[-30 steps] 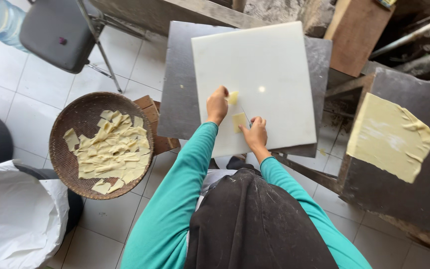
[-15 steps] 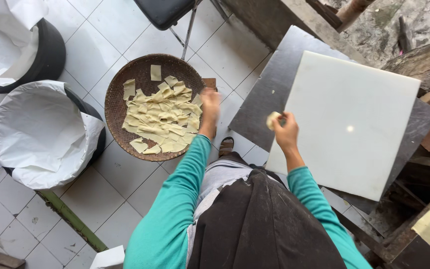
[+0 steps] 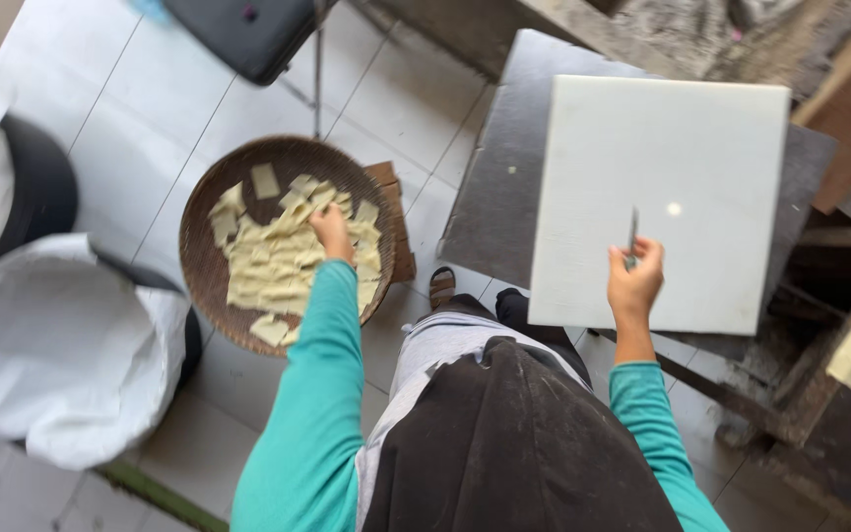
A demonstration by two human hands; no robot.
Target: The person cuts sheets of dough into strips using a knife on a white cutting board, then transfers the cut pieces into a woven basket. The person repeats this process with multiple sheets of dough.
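You have one round woven tray (image 3: 211, 286), one white cutting board (image 3: 682, 167), one knife (image 3: 632, 232), two white-lined bins (image 3: 61, 345), and perhaps thirty dough squares (image 3: 266, 180).

A small food-making workshop: tiled floor (image 3: 140, 108), white cutting board (image 3: 662, 197) on a metal table (image 3: 504, 187), lined bins (image 3: 51, 345).

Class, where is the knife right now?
In the head view, right of centre: the knife is upright in the right hand, over the white cutting board's near edge.

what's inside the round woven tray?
The round woven tray holds a heap of pale flat dough pieces. The left hand rests on the heap, hiding the pieces beneath it. The tray bottom under the pile is covered too.
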